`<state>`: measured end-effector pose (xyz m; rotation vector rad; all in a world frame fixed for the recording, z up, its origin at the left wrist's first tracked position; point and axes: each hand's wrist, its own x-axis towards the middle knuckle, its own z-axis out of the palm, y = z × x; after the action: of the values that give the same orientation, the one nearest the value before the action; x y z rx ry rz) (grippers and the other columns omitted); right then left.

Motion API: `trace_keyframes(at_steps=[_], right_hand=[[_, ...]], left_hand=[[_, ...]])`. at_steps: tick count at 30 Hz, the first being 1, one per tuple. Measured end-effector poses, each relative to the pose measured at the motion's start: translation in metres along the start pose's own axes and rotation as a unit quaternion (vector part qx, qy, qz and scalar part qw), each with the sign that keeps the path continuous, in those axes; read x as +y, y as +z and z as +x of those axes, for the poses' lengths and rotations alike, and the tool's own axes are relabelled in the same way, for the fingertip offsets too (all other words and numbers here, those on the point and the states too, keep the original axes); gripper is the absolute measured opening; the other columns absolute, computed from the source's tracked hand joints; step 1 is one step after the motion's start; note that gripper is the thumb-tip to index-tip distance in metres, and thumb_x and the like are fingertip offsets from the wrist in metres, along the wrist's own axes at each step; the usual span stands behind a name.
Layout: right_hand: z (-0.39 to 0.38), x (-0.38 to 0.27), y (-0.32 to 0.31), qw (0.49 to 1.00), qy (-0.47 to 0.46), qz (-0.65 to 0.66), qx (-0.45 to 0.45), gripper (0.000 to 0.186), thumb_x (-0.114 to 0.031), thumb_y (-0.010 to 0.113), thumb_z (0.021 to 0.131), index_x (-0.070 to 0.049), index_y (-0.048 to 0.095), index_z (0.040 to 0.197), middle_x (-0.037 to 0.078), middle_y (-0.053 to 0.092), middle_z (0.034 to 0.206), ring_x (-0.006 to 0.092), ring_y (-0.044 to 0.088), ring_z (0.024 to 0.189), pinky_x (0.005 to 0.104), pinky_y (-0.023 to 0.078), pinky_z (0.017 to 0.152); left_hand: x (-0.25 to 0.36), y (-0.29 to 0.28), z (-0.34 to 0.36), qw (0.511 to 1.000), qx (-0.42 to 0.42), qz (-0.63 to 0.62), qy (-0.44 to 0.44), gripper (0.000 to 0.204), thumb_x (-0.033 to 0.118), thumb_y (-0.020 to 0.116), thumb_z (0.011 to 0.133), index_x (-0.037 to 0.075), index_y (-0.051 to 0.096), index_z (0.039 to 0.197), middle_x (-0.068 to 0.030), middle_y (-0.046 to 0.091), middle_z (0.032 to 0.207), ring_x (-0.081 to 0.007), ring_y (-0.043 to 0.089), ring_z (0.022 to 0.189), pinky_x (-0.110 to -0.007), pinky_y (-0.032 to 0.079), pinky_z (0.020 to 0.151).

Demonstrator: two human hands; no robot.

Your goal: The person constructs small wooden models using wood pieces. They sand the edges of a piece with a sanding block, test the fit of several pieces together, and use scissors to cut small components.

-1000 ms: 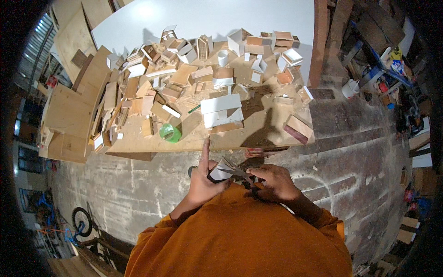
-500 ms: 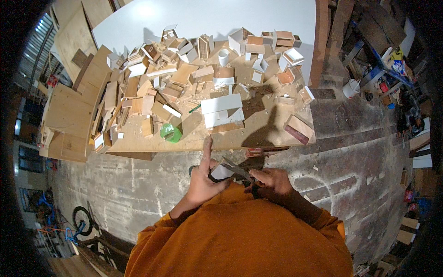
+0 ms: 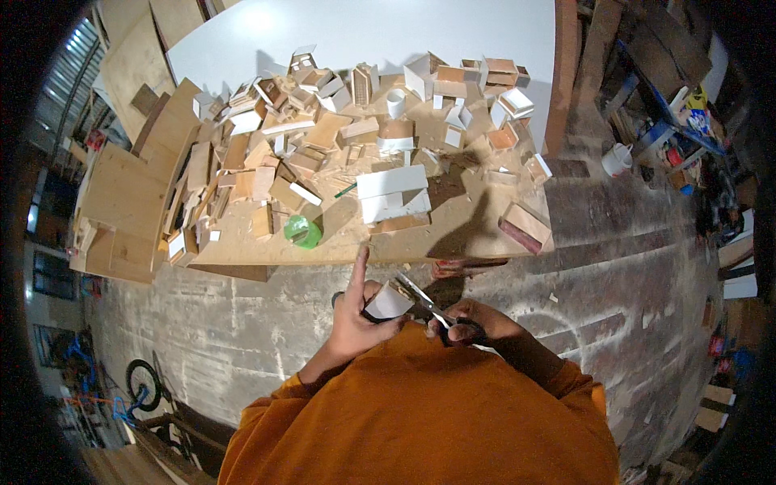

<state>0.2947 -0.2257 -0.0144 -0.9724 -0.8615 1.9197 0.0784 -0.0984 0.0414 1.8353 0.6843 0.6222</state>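
Scissors (image 3: 431,306) in right hand (image 3: 482,318), near left hand (image 3: 351,320)

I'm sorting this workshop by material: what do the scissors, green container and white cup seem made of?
Scissors: metal blades, likely steel, given their bright shine; dark handles, probably plastic.
Green container: probably thin, glossy plastic, since it looks see-through.
White cup: smooth and opaque, plastic or ceramic; too small to tell.
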Motion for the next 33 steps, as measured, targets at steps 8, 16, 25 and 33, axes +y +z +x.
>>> trace_keyframes(at_steps=[8,16,25,33], right_hand=[[-0.01,-0.028,0.023,0.835,-0.169,-0.499,0.159,0.051,-0.046,0.079,0.068,-0.007,0.064,0.097,0.013,0.065,0.081,0.0288,0.065,0.073,0.035,0.049,0.063],[-0.019,-0.02,0.027,0.762,-0.179,-0.578,0.23,0.048,-0.051,0.072,0.072,-0.011,0.063,0.097,0.012,0.064,0.075,0.0315,0.064,0.068,0.038,0.047,0.056],[-0.016,-0.012,0.02,0.833,-0.173,-0.5,0.158,0.037,-0.041,0.075,0.075,-0.008,0.062,0.085,0.007,0.062,0.069,0.0233,0.062,0.062,0.0312,0.047,0.056],[-0.012,-0.012,0.015,0.985,-0.112,-0.108,0.069,0.035,-0.031,0.079,0.076,-0.005,0.064,0.094,0.006,0.067,0.092,0.0127,0.06,0.085,0.0285,0.047,0.076]], left_hand=[[-0.01,0.003,-0.003,1.0,0.016,-0.022,-0.001,0.108,0.003,0.071,0.064,0.002,0.005,0.149,-0.0089,0.068,0.077,-0.0158,0.065,0.069,-0.023,0.048,0.068],[0.002,0.003,0.001,0.998,-0.001,0.048,0.039,0.107,0.003,0.073,0.064,0.003,0.007,0.149,-0.0093,0.067,0.075,-0.0172,0.066,0.067,-0.024,0.049,0.064],[0.001,0.006,0.0,0.999,0.005,0.044,0.029,0.106,0.003,0.072,0.064,0.0,0.009,0.148,-0.008,0.066,0.073,-0.0154,0.064,0.063,-0.023,0.047,0.065],[0.003,0.009,0.002,0.996,0.015,-0.069,0.048,0.103,0.001,0.071,0.065,-0.001,0.01,0.148,-0.0074,0.065,0.075,-0.0129,0.061,0.063,-0.021,0.045,0.065]])
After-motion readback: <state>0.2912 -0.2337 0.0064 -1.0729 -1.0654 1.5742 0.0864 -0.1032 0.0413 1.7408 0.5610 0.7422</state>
